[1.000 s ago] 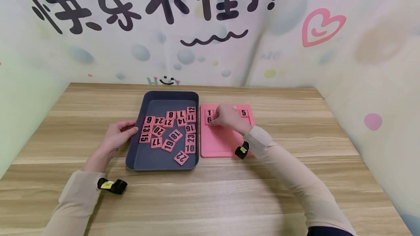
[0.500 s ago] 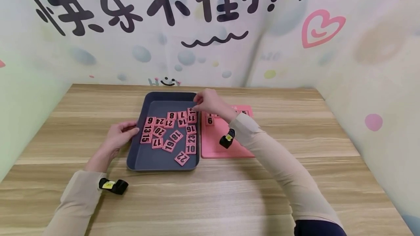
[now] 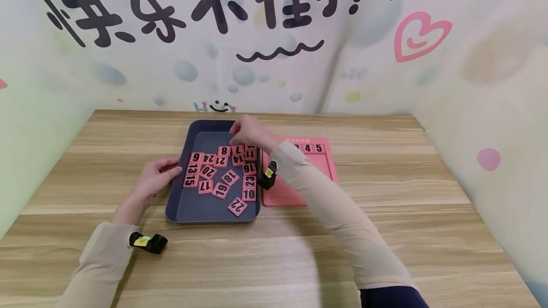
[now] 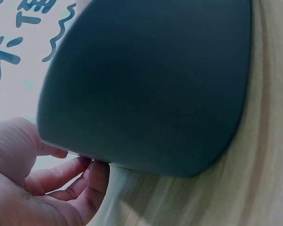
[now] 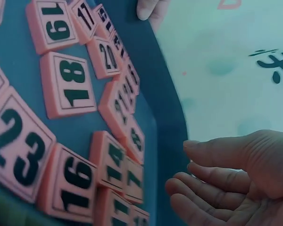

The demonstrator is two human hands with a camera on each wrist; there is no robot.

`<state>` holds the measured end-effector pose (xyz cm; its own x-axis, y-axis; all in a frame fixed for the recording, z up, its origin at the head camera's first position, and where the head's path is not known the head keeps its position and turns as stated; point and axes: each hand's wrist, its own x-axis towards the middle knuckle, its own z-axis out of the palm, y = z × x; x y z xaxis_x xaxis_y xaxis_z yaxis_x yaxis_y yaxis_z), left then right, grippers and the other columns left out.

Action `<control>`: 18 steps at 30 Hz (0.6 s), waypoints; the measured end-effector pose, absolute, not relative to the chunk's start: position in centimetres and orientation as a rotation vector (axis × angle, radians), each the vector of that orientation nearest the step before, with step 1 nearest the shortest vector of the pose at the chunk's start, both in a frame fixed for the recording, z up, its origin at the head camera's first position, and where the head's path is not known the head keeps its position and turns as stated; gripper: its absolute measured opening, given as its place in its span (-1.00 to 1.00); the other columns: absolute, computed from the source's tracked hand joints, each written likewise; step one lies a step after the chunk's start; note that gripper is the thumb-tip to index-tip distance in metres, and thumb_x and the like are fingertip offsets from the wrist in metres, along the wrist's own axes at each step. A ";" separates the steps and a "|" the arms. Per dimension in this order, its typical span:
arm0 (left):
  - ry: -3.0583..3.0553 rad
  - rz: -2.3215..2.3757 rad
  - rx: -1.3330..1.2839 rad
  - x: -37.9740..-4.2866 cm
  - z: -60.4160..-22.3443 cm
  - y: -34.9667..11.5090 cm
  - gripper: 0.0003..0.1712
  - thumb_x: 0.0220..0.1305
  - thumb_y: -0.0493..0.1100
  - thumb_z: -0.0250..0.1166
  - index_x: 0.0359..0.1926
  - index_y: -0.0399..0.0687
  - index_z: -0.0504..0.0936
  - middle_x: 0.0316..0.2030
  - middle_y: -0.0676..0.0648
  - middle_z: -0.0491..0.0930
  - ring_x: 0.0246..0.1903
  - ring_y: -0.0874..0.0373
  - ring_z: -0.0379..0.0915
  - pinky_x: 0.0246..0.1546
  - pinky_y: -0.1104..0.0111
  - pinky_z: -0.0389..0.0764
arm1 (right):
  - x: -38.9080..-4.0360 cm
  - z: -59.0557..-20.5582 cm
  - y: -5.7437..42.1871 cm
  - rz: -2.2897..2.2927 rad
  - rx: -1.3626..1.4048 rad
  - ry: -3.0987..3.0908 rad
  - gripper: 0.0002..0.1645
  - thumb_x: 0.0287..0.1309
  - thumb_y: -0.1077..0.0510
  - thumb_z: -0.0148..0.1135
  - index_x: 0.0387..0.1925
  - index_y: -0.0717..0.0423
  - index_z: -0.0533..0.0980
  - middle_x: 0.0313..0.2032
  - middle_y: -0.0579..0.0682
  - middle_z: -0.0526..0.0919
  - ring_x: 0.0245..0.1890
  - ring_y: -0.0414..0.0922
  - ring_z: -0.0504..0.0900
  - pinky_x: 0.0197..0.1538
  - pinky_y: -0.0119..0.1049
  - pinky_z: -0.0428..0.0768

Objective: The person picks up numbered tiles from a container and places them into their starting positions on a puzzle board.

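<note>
In the head view my left hand (image 3: 157,175) holds the left rim of the dark grey tray (image 3: 186,209), thumb at its top edge and fingers against the outer wall. Pink number tiles lie scattered in the tray, among them an 8 tile (image 3: 224,151), an 18 tile (image 5: 68,82) and a 23 tile (image 3: 249,181). Over the tray's far right part hovers my right hand (image 3: 250,131), close to the 7 tile (image 3: 237,150). Its fingers are loosely bent with nothing between them in the right wrist view. The 12 tile is hidden behind this hand.
To the right of the tray lies a pink board (image 3: 284,197); a 4 tile (image 3: 307,148) and a 5 tile (image 3: 318,148) show in its top row. My right forearm covers much of the board. A printed wall (image 3: 368,89) stands behind the wooden table (image 3: 239,260).
My right hand has left the 6 tile on the board and moved left, past the 12 tile, to above the 7 tile. My left hand has stayed at the tray's rim.
</note>
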<state>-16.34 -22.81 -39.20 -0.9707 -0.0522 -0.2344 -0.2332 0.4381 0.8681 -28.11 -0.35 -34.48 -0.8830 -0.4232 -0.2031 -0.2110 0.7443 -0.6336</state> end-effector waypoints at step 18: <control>2.514 1.562 -0.257 -16.4 -39.3 -22.8 -0.47 0.38 -0.24 0.03 0.27 -0.48 0.24 0.15 -0.42 0.33 -0.04 0.09 0.34 -0.27 0.65 0.41 | -28.8 -36.5 -1.0 -0.772 -0.426 2.615 -0.80 0.03 0.38 0.26 -0.27 0.15 0.64 -0.25 0.01 0.63 -0.32 -0.15 0.52 -0.24 -0.36 0.54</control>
